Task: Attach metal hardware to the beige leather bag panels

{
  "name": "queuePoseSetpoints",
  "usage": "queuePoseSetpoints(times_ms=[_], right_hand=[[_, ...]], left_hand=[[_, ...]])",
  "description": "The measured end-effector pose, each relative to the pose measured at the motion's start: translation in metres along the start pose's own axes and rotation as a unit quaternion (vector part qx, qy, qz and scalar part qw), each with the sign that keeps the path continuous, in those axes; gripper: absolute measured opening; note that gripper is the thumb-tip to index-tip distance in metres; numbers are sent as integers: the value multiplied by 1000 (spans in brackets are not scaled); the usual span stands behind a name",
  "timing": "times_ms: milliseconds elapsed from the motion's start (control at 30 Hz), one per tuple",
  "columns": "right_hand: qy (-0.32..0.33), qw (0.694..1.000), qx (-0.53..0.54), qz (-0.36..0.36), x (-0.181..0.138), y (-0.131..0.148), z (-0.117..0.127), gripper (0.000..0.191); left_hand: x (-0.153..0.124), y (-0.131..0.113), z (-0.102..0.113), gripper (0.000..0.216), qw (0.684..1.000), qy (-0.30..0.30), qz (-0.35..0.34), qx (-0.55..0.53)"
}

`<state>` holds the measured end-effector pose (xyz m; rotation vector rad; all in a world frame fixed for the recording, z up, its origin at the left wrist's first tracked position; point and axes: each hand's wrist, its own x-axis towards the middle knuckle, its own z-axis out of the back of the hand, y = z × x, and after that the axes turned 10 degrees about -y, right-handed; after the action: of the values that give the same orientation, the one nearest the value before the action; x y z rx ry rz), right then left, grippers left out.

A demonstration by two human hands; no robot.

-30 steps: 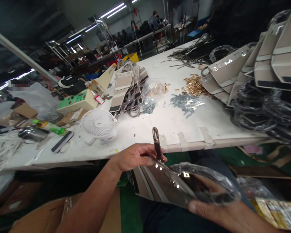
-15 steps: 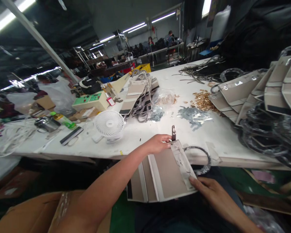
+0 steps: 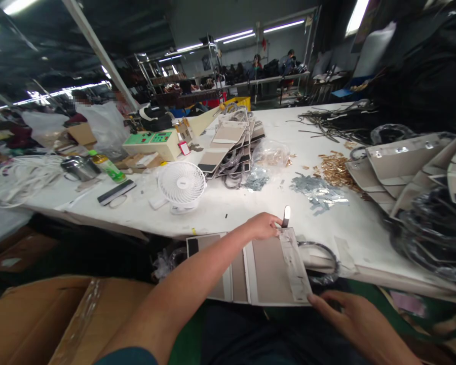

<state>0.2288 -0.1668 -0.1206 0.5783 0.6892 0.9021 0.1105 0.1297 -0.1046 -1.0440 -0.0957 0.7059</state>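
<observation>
Head view, left to right along the bench (image 3: 251, 203): at its far left edge lie a tangle of white cord (image 3: 23, 177), a metal cup (image 3: 78, 168) and a green bottle (image 3: 106, 167) on its side, with a dark flat strip (image 3: 116, 192) just in front of them. Behind, toward the back edge, stands a green-topped control box (image 3: 154, 143). A small white fan (image 3: 181, 185) sits near the front edge, facing up and forward.

The left hand (image 3: 264, 226) reaches across to the front edge of the bench and pinches the top corner of a beige bag panel (image 3: 266, 268), its fingers closed on it right beside a small metal clasp (image 3: 286, 216) that stands up from that corner. The panel lies flat, half on the bench's front edge and half over the person's lap, with a plastic-wrapped handle (image 3: 323, 256) curling out from its right side.

The right hand (image 3: 349, 319) lies loose, fingers spread, its fingertips touching the panel's lower right corner without grasping it.

Farther back at mid-bench are a fanned stack of similar panels (image 3: 228, 147), a heap of silver metal pieces (image 3: 317, 188) and a heap of gold fittings (image 3: 332, 170). At the right edge more panels (image 3: 399, 157) lean in a row over wrapped black handles (image 3: 433, 233).
</observation>
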Motion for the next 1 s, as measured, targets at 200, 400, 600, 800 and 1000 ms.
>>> queuePoseSetpoints(times_ms=[200, 400, 600, 800, 1000], right_hand=[[-196, 947, -154, 201, 26, 20, 33, 46], [-182, 907, -302, 228, 90, 50, 13, 37], [-196, 898, -324, 225, 97, 38, 10, 37], [-180, 906, -317, 215, 100, 39, 9, 40], [-173, 884, -364, 236, 104, 44, 5, 45]], left_hand=[[2, -7, 1, 42, 999, 3, -8, 45], [-13, -15, -2, 32, 992, -76, -6, 101], [-59, -3, -28, 25, 947, -243, -80, 193], [-99, 21, -63, 50, 878, -277, -216, 325], [-96, 19, -60, 53, 888, -249, -203, 328]])
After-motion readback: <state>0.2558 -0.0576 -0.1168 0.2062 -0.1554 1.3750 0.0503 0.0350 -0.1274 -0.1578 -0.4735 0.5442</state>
